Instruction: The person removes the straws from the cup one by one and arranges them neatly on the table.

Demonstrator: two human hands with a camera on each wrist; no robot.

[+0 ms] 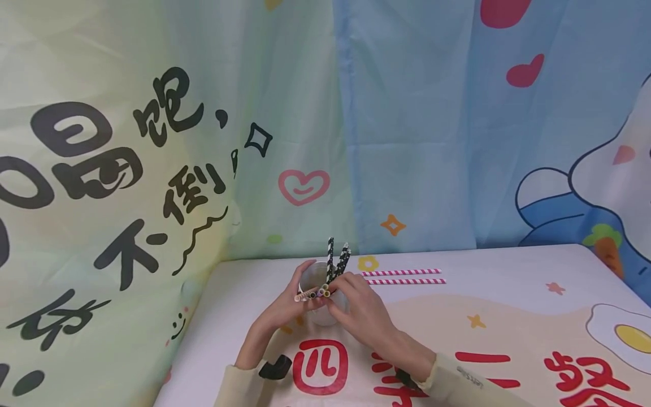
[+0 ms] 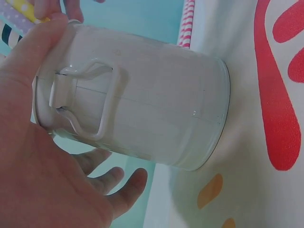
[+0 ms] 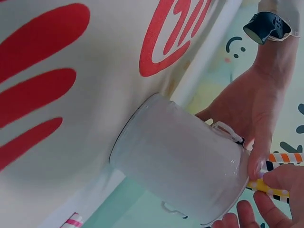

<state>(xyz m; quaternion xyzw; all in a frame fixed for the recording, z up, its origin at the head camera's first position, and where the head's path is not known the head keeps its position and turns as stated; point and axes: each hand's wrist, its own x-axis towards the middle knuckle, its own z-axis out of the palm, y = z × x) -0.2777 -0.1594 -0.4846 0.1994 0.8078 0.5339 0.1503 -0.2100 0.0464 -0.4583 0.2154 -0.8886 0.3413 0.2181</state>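
Presently, the left hand (image 1: 277,308) grips the white cup (image 3: 180,161) by its rim. The right hand (image 1: 362,308), nearer, pinches the yellow straw (image 3: 260,185), whose length leans out over the rim toward the person.

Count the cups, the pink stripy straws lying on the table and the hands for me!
Cup: 1
Pink stripy straws lying on the table: 2
Hands: 2
Total: 5
The bunched straws at the cup overlap too much to count, so I left them out.
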